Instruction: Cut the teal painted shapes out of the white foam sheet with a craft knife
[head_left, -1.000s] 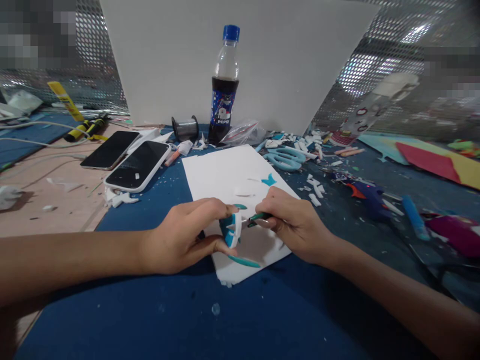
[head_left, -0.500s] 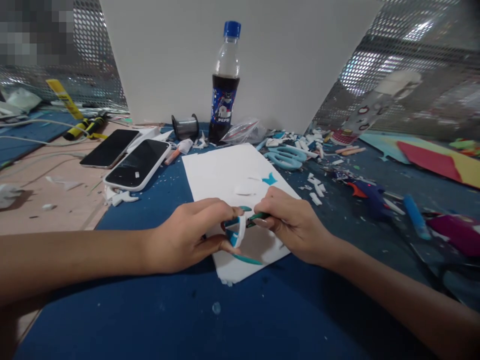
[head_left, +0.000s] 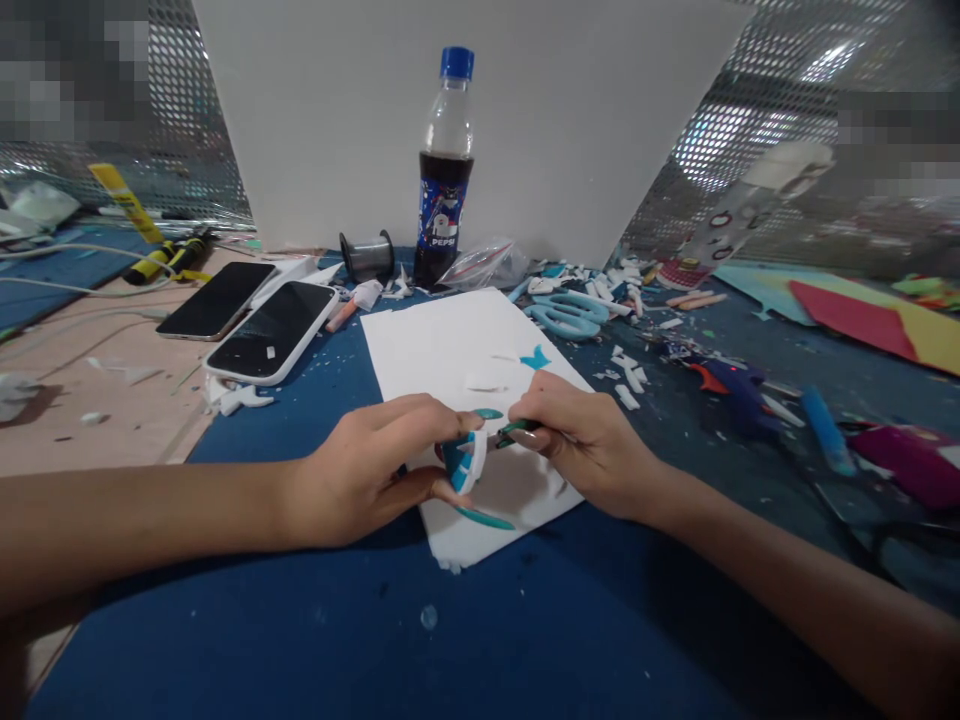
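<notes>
Close, Careful Work

Taking the clock from the person's seat, centred on the piece in hand, a bare dark-blue tabletop (head_left: 315, 620) stretched at six o'clock, nearest the body. At the centre, the left hand (head_left: 375, 465) pinched a small, curved blue-and-white piece (head_left: 477, 462), foam-like, between thumb and fingers. From three o'clock the right hand (head_left: 592, 445) gripped a slim, dark-green-handled tool (head_left: 517, 428), its pale tip meeting the white edge. Two teal leaf-shaped slips (head_left: 486, 519) jutted by the left fingers; whether joined on, I couldn't tell.

To my eye, this called for short, light strokes, the right hand low and braced, and the left thumb well out of the tip's path.

Half a second earlier the tip had been harder to make out, and seemed short of the edge; now it reached it. The piece had also turned slightly, while both grips looked unchanged.

Beneath lay a white rectangular sheet (head_left: 442, 350). Beyond, light-blue plastic-handled scissors (head_left: 568, 315) rested at one o'clock, a white-cased black phone (head_left: 271, 335) at ten, and a blue-capped bottle of dark drink (head_left: 442, 220) stood at twelve, before a large pale board (head_left: 555, 120).
</notes>
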